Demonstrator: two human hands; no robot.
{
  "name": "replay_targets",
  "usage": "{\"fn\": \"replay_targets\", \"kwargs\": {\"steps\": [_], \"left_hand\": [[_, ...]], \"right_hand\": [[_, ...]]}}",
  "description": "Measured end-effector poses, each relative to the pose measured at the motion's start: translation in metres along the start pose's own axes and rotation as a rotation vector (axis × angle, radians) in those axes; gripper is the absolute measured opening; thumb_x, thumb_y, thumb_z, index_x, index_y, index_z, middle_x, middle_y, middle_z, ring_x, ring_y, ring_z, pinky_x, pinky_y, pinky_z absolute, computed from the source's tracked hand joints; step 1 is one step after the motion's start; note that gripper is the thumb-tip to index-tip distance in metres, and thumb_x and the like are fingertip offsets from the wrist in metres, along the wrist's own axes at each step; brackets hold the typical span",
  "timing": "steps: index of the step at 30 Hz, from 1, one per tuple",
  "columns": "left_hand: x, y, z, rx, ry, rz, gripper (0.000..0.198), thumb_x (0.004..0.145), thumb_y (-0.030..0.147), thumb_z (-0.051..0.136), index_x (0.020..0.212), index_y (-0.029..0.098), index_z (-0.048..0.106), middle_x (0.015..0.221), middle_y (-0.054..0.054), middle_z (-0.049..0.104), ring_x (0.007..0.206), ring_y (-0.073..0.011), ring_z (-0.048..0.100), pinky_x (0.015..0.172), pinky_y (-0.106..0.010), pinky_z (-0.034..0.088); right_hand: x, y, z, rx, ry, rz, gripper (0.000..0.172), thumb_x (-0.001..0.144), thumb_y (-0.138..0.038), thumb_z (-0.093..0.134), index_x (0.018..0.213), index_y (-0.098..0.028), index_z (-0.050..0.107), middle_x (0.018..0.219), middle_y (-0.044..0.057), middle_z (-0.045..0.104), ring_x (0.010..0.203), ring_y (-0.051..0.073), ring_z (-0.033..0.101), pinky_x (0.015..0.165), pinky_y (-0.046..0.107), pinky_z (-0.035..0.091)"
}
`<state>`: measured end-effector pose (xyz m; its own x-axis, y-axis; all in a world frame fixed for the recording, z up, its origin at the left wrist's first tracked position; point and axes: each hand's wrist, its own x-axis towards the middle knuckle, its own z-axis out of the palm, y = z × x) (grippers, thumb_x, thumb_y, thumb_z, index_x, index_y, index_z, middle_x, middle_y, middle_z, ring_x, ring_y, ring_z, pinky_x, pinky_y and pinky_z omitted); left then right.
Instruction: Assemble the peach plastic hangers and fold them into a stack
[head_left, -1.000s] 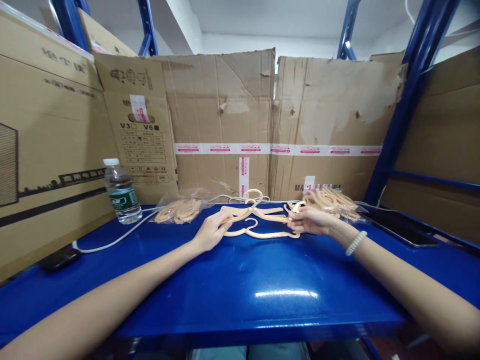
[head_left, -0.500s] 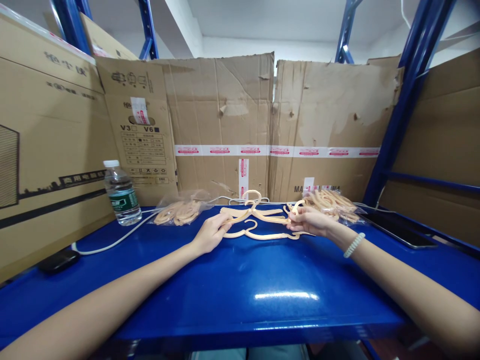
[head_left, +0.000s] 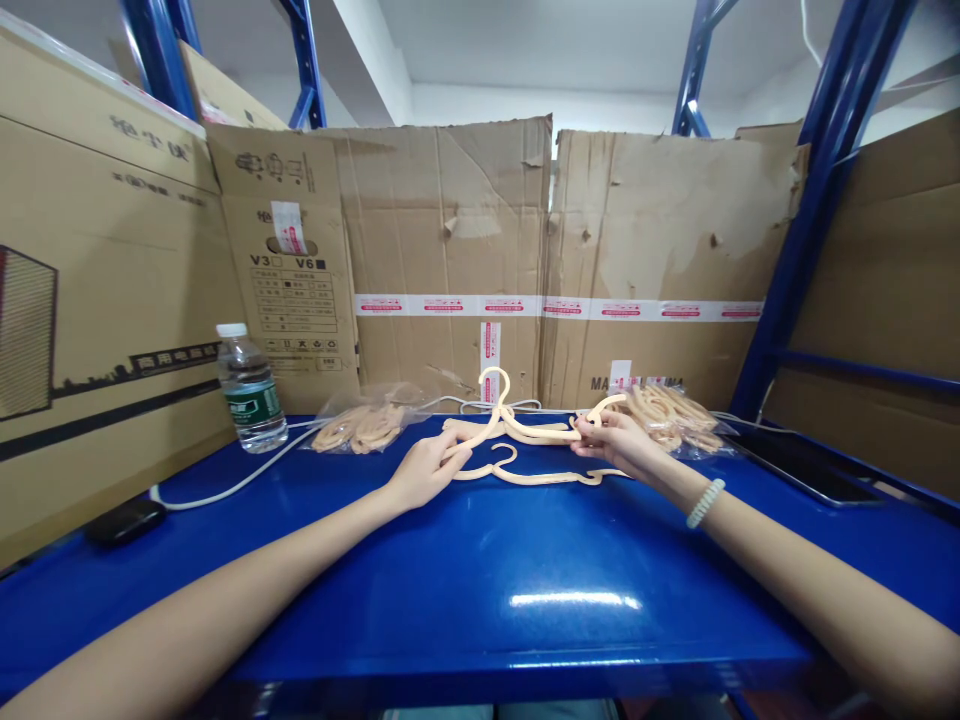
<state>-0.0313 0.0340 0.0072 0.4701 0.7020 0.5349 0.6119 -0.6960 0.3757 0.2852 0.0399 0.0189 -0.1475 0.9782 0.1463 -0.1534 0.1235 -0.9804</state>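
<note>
Left hand [head_left: 426, 473] and right hand [head_left: 616, 444] pinch one smooth, curvy hanger [head_left: 501, 410]; clear, crinkly bags [head_left: 409, 402] hold tan loops [head_left: 375, 428], maybe hangers.

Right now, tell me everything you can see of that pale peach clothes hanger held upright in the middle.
The pale peach clothes hanger looks like smooth plastic: a rounded hook on top, opening toward the picture's left, a short neck, and two slim arms curving outward. It is held upright, seemingly lifted above the glossy blue tabletop. The left grip holds one arm's end and the right grip the other, hiding the tips. Whether anything behind touches it is unclear.
</note>
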Motion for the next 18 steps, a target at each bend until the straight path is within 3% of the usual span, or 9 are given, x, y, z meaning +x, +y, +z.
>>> {"fn": "replay_targets", "kwargs": {"steps": [5, 8, 11, 14, 18], "left_hand": [[0.006, -0.003, -0.015, 0.025, -0.068, 0.031, 0.025, 0.094, 0.034, 0.039, 0.109, 0.022, 0.055, 0.089, -0.001, 0.067, 0.079, -0.0189, 0.062, 0.069, -0.026, 0.040], [0.012, -0.006, -0.030, 0.088, -0.103, 0.082, 0.023, 0.093, 0.035, 0.042, 0.098, 0.020, 0.059, 0.086, -0.002, 0.065, 0.079, -0.0184, 0.060, 0.070, -0.026, 0.040], [0.017, -0.008, -0.044, 0.160, -0.135, 0.176, 0.026, 0.092, 0.036, 0.043, 0.087, 0.018, 0.061, 0.084, -0.003, 0.060, 0.077, -0.0172, 0.056, 0.070, -0.027, 0.040], [0.018, -0.007, -0.055, 0.197, -0.170, 0.221, 0.027, 0.091, 0.034, 0.043, 0.083, 0.018, 0.063, 0.090, -0.005, 0.056, 0.078, -0.0163, 0.054, 0.072, -0.027, 0.040], [0.017, -0.005, -0.063, 0.256, -0.257, 0.199, 0.022, 0.086, 0.029, 0.049, 0.077, 0.020, 0.067, 0.084, -0.003, 0.057, 0.075, -0.0164, 0.054, 0.069, -0.027, 0.039]], "right_hand": [[0.002, -0.012, -0.008, 0.099, 0.024, -0.041, 0.014, 0.075, -0.023, 0.072, 0.084, -0.015, 0.065, 0.077, 0.004, 0.065, 0.067, 0.013, 0.062, 0.057, 0.021, 0.054], [0.005, -0.023, -0.022, 0.113, 0.046, -0.038, 0.015, 0.072, -0.021, 0.072, 0.084, -0.015, 0.068, 0.073, 0.002, 0.064, 0.060, 0.010, 0.057, 0.055, 0.019, 0.050], [0.005, -0.033, -0.038, 0.058, -0.011, -0.001, 0.016, 0.068, -0.022, 0.074, 0.081, -0.016, 0.068, 0.075, 0.002, 0.065, 0.061, 0.010, 0.057, 0.060, 0.020, 0.050], [0.003, -0.039, -0.052, -0.108, -0.097, 0.016, 0.022, 0.067, -0.027, 0.076, 0.084, -0.016, 0.070, 0.078, 0.003, 0.067, 0.068, 0.012, 0.060, 0.066, 0.022, 0.050], [0.000, -0.043, -0.057, -0.560, -0.289, -0.007, 0.033, 0.065, -0.037, 0.078, 0.088, -0.014, 0.072, 0.081, 0.006, 0.068, 0.068, 0.015, 0.059, 0.062, 0.025, 0.046]]}}
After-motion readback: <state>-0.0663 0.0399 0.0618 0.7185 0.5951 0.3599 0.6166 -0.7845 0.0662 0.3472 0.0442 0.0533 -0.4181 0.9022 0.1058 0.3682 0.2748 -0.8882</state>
